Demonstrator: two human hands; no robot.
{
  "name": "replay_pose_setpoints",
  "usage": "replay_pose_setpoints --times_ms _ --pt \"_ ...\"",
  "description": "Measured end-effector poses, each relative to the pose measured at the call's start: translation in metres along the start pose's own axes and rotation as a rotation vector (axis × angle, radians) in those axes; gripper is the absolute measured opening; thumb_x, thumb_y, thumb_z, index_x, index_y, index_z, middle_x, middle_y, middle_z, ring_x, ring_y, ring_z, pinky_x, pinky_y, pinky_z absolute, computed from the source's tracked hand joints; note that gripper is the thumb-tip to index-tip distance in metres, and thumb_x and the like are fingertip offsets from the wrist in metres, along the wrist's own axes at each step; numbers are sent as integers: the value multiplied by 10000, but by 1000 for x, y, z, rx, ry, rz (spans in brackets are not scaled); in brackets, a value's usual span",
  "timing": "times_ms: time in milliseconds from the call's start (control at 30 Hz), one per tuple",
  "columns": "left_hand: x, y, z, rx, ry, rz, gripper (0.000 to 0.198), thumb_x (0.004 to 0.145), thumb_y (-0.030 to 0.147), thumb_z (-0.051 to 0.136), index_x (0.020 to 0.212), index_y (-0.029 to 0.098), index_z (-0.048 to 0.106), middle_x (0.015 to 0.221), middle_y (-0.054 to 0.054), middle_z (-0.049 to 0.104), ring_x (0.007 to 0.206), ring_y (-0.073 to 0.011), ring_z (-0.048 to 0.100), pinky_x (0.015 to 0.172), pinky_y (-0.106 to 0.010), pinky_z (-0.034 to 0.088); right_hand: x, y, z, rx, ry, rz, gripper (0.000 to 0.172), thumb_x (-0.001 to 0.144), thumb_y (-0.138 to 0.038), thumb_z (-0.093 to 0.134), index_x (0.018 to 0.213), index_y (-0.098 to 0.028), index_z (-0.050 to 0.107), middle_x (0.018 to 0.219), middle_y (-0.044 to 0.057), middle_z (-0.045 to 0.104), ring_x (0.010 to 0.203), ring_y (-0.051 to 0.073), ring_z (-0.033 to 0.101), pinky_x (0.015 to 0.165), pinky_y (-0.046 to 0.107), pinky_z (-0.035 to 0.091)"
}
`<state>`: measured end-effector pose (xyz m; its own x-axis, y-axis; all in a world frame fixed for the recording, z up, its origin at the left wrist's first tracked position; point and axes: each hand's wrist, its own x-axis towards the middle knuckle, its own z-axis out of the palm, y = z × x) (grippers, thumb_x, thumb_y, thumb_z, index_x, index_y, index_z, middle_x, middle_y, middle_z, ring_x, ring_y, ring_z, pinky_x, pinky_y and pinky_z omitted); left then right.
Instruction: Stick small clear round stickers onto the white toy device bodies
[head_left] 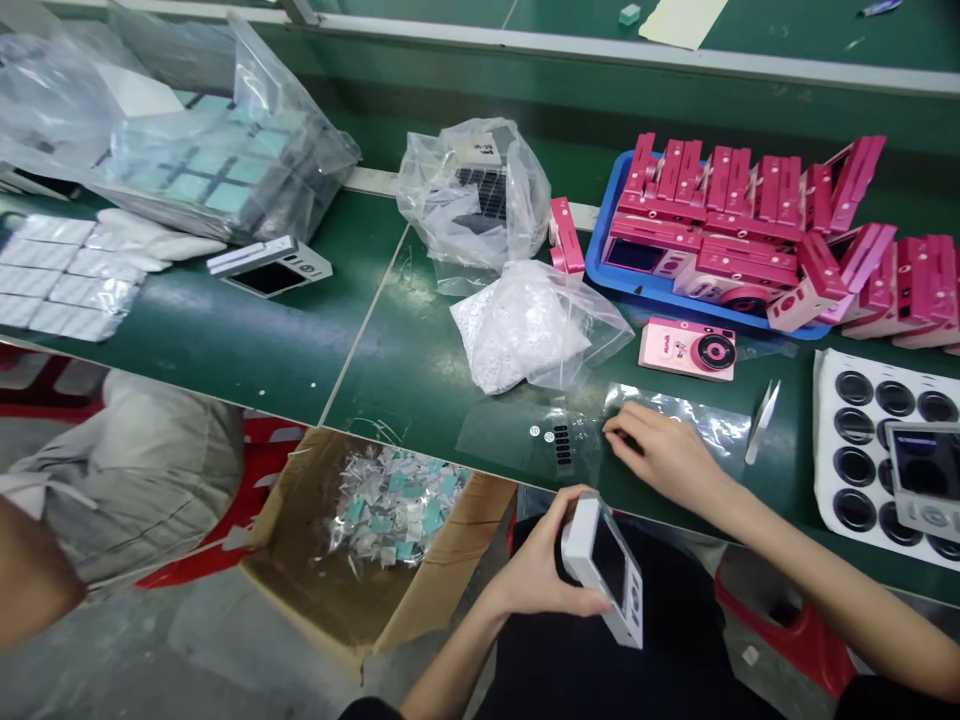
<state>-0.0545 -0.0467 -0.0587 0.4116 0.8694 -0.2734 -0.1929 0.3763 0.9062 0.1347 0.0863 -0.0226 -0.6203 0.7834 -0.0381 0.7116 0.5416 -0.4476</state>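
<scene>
My left hand (pixel 544 565) grips a white compact camera (pixel 611 570) above my lap, its dark screen and round buttons turned to the right. Over the green bench, my right hand (pixel 664 450) has its thumb and forefinger drawn together. Whatever is between those fingertips is too small to make out. Beside them lies a clear film sheet with small black stickers (pixel 563 445) and round white dots. Another clear plastic strip (pixel 720 425) is partly behind my right hand. Tweezers (pixel 763 422) rest to its right, and a pink camera (pixel 688 349) lies beyond it.
A blue tray (pixel 600 262) holds several pink cameras at the back right. Lens-ring sheets (pixel 829 440) lie right, under another camera (pixel 926 475). Plastic bags (pixel 525 330) stand mid-bench. A cardboard box of scraps (pixel 300 560) sits below the edge. Another person's arm (pixel 34 580) shows left.
</scene>
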Motion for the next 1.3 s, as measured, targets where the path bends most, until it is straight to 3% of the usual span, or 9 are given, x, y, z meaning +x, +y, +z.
replay_pose_setpoints --times_ms 133,300,500,700,767,867,967,1067,1300 --pt "-6 5 -6 81 72 18 935 591 474 877 1370 229 421 1451 -153 444 1291 -352 472 1104 -478 357 16 -14 23 -3 -69 -113 250 1011 -242 407 1013 -168 645 967 87 676 856 213 696 594 292 477" --pt "-11 2 -15 99 193 42 904 602 509 876 1343 239 433 1601 -179 260 1435 -384 322 1174 -533 245 34 -24 31 -33 -89 -99 222 1018 -260 422 1017 -169 624 981 80 684 883 221 695 578 291 443" --pt "-10 3 -14 72 188 -24 867 590 434 906 1305 238 455 1632 -188 184 1409 -374 374 1146 -501 314 39 -28 24 6 -179 -13 159 996 -219 452 998 -166 602 1020 66 657 802 190 664 531 277 336" --pt "-10 3 -12 25 211 -24 893 592 476 899 1320 232 445 1636 -189 174 1434 -375 333 1160 -503 294 40 -25 34 127 -153 38 138 982 -219 468 928 -192 592 971 33 626 695 136 577 538 261 266" --pt "-10 2 -12 -5 225 -4 885 599 494 895 1319 230 452 1634 -193 179 1411 -381 369 1151 -508 312 36 -22 32 226 -127 41 117 970 -212 484 914 -198 585 944 26 609 699 130 557 562 258 303" --pt "-12 2 -9 -139 228 88 879 612 519 884 1322 250 442 1638 -192 153 1312 -386 500 1095 -535 396 21 -18 11 564 -88 58 94 947 -243 531 870 -208 570 922 11 577 733 123 549 653 265 423" --pt "-12 8 -5 -255 215 234 869 639 492 880 1337 307 397 1560 -170 347 1243 -364 576 1031 -537 471 -7 -19 -21 813 -135 116 121 943 -296 549 849 -221 562 998 21 570 884 146 579 752 285 498" --pt "-7 17 1 -215 236 366 861 670 428 877 1353 321 363 1342 -131 583 1253 -336 571 1027 -507 484 -36 -25 -43 842 -212 176 112 967 -291 512 877 -231 542 1043 20 562 944 150 574 825 308 515" --pt "5 29 9 -97 150 499 875 688 376 878 1376 291 344 1345 -132 587 1252 -307 576 1000 -448 517 -64 -31 -45 755 -194 165 111 1000 -236 427 901 -231 477 1030 18 551 888 148 546 801 339 487"
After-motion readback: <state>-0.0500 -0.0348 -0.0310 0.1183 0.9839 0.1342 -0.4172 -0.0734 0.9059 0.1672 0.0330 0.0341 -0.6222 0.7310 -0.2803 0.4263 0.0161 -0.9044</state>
